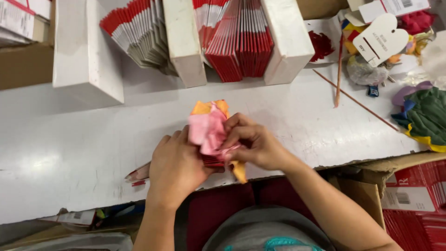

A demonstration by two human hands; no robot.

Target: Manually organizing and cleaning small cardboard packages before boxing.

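Note:
Both my hands meet at the near edge of a white table. My left hand cups a small bundle of pink and orange tissue paper from below and from the left. My right hand pinches the pink sheets from the right, fingers curled over them. An orange corner hangs down under my right hand. A red folded card shows beneath the tissue, partly hidden by both hands.
White boxes and fanned stacks of red and white folded cards stand at the back. Thin wooden sticks and coloured paper pieces lie at the right. A cardboard box of red packets sits lower right. A red scrap lies near my left hand.

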